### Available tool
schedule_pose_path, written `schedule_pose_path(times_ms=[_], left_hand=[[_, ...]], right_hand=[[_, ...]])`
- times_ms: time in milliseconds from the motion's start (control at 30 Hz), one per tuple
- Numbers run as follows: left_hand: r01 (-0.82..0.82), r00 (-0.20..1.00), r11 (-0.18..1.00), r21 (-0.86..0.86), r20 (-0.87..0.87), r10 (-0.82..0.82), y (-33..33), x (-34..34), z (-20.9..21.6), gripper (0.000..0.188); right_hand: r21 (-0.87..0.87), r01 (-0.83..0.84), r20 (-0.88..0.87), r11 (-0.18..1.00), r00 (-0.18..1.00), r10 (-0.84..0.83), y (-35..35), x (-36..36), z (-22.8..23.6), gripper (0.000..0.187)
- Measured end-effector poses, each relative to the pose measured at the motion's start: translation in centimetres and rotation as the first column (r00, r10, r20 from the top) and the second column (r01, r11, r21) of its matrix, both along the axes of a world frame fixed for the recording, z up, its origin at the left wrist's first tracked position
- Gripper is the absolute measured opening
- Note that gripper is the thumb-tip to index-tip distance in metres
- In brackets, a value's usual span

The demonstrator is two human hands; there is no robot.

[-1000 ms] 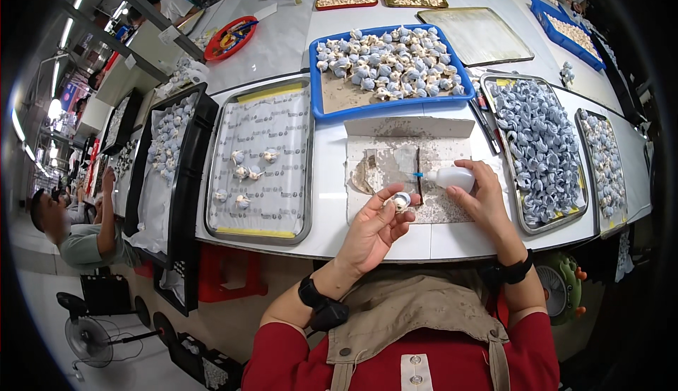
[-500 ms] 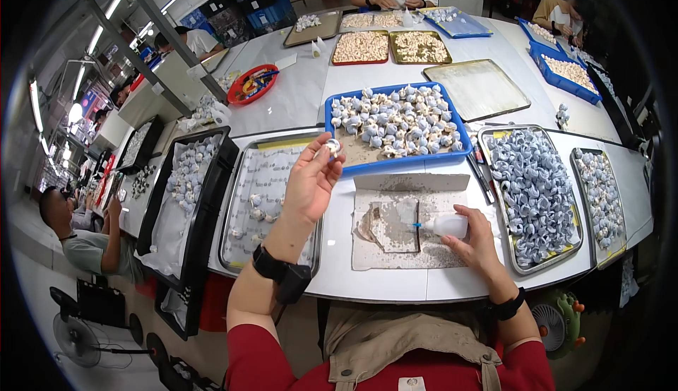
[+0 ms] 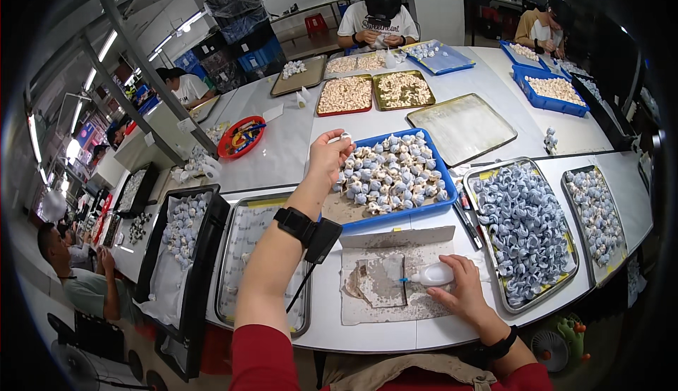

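My left hand (image 3: 330, 155) is raised over the far left corner of a blue tray (image 3: 404, 214). Its thumb and fingers pinch a small whitish piece (image 3: 345, 136), mostly covered by the fingertips. Small grey-blue and cream moulded pieces (image 3: 395, 172) are heaped in that tray. My right hand (image 3: 462, 288) is closed around the rear of a white squeeze bottle (image 3: 436, 274). The bottle lies on its side over a stained cardboard sheet (image 3: 374, 315), its thin blue tip pointing left.
Left of the cardboard lies a paper-lined metal tray (image 3: 265, 216), partly behind my forearm, and a black crate (image 3: 150, 250). Grey-blue curled parts (image 3: 522, 228) fill a metal tray at right. Pens (image 3: 466, 221) lie beside it. A bare metal tray (image 3: 462, 128) lies beyond; co-workers sit around.
My left hand has moved forward with its small piece, from the blue tray's left side toward its far corner. The right hand keeps the bottle over the cardboard. The view has tilted up.
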State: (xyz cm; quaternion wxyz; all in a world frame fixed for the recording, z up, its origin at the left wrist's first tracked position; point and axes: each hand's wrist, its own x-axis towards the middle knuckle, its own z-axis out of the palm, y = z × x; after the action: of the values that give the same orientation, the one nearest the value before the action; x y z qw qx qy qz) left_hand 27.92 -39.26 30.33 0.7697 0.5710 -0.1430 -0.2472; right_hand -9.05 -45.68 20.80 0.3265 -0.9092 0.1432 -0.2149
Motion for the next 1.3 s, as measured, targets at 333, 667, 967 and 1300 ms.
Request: schedule_pose_path(times_ms=[333,667,967,1300], left_hand=[[0.126,0.985,0.956,0.264,0.079,-0.152,-6.6,4.4,-1.1,0.031],[0.176,0.816,0.543,0.821,0.187,-0.548,-12.3,8.6,-1.8,0.008],[-0.080,0.879,0.971,0.227,0.476,-0.039,-17.3,10.8,-1.9,0.057],[-0.258,0.717,0.692,0.675,0.614,-0.331,-9.5,11.3,-1.6,0.037]], right_hand=[[0.011,0.002,-0.088,1.000,0.996,-0.001,-0.1,0.0,0.6,0.067],[-0.002,-0.006,-0.099,1.000,0.995,0.006,-0.5,0.1,0.7,0.068],[0.028,-0.013,-0.112,1.000,0.994,0.016,-0.4,0.2,1.1,0.065],[0.026,-0.020,-0.070,0.999,0.997,0.022,-0.4,0.3,1.1,0.066]])
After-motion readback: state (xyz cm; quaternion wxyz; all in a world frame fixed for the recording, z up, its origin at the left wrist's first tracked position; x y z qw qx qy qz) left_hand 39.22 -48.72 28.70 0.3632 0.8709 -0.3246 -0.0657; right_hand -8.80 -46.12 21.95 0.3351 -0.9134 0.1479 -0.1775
